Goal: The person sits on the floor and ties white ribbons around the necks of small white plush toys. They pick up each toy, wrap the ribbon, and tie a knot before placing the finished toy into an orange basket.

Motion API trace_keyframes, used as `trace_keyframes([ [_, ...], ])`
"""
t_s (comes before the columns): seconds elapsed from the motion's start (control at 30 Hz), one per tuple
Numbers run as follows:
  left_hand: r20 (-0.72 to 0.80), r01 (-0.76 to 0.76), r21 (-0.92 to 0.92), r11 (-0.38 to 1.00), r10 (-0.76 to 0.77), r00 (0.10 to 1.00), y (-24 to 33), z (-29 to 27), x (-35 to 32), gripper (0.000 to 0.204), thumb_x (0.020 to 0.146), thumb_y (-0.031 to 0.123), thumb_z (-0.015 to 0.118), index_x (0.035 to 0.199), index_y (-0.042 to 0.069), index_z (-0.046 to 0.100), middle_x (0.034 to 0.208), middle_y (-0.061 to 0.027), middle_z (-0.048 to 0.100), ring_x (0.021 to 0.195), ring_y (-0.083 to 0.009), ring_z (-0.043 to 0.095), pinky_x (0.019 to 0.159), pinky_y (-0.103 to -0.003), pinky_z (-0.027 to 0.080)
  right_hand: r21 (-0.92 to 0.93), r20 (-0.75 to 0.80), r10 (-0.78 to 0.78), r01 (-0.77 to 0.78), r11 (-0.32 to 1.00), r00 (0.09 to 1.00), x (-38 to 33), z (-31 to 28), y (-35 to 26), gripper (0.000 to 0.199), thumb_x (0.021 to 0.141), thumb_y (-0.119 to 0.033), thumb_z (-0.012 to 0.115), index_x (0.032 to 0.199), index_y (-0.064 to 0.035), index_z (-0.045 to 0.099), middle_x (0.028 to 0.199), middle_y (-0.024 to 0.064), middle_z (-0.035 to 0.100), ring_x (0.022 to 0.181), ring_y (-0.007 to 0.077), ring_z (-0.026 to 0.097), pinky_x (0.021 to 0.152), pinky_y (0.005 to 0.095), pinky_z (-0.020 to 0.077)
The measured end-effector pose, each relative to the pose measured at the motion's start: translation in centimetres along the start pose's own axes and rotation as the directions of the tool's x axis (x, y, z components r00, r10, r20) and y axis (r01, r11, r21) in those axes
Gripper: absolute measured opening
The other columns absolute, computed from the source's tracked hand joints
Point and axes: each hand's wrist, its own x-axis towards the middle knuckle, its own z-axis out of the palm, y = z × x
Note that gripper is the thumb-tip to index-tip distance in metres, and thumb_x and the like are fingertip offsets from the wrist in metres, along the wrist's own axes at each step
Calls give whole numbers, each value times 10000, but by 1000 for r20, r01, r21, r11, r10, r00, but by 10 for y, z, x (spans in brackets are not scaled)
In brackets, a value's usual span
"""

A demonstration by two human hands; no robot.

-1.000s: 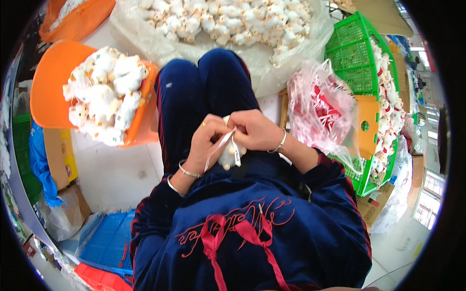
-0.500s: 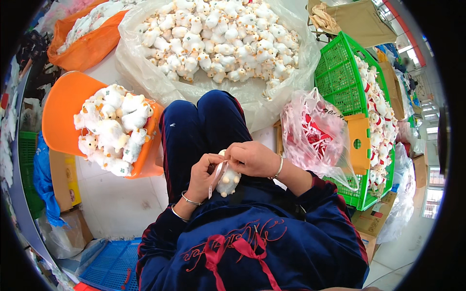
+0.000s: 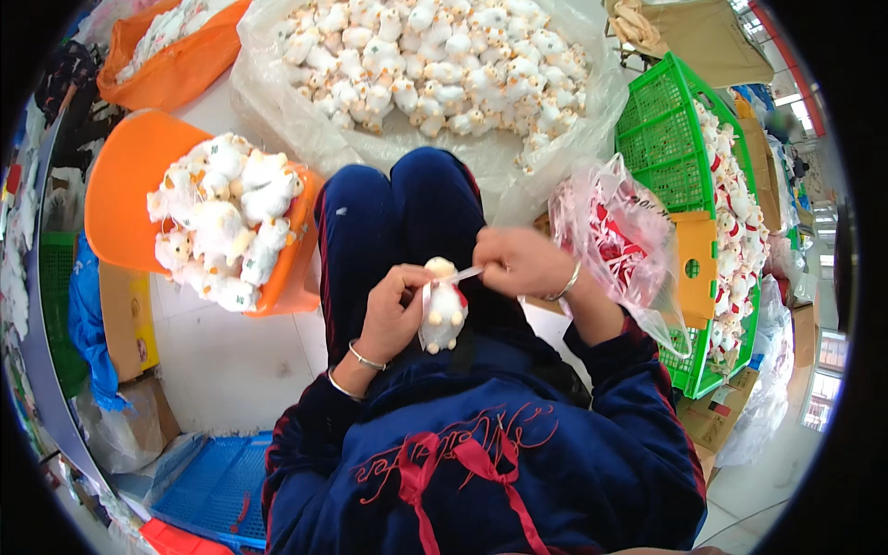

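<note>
A small white plush toy (image 3: 444, 319) rests upright at my lap, with cream head and feet and a bit of red at its side. A narrow pale ribbon (image 3: 462, 275) crosses its neck. My left hand (image 3: 393, 305) is closed at the toy's left side, its fingertips pinching the ribbon beside the neck. To the right, my right hand (image 3: 523, 263) grips the other stretch of ribbon, pulled taut away from the toy. Part of the ribbon is hidden under my left fingers.
Left of my legs, an orange chair (image 3: 125, 199) bears several white plush toys. Ahead lies a large clear plastic bag (image 3: 264, 111) heaped with more. At right, a bag of red and white ribbons (image 3: 615, 245) hangs beside a green crate (image 3: 661, 139) of red-trimmed toys.
My right hand has moved right, away from the toy, drawing the ribbon out straight. The toy's head and front now show more fully. My left hand stays close to the toy.
</note>
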Motion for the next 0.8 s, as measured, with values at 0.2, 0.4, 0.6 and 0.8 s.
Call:
trace_keyframes([
  [0.2,52,-209,125,970,204,978,-2,-4,4,156,860,-59,681,974,20,610,1030,-129,702,803,-233,664,691,-294,543,-76,-410,60,-99,992,910,-2,-12,-6,302,818,48,505,1089,6,632,1113,201,646,1040,368,648,902,378,527],
  [0.4,75,-339,248,907,331,941,7,-8,17,195,812,-48,706,966,49,635,1010,-97,728,830,-256,670,710,-324,553,332,-72,271,-233,914,960,10,11,-41,255,879,-43,582,1120,25,627,1002,196,695,823,321,693,749,375,549],
  [0.6,98,-357,301,884,344,934,6,-13,12,224,781,-57,716,955,70,655,999,-76,735,827,-262,674,716,-340,559,236,-108,210,-180,955,972,14,39,-27,158,924,-82,653,1036,14,597,837,127,679,700,197,671,645,323,526],
  [0.8,94,-371,310,876,360,928,4,-15,9,226,776,-47,728,959,67,659,1023,-84,705,870,-272,684,749,-346,566,428,-38,259,-219,877,965,16,45,-18,123,922,-93,686,947,14,631,798,48,662,729,100,607,674,281,511],
])
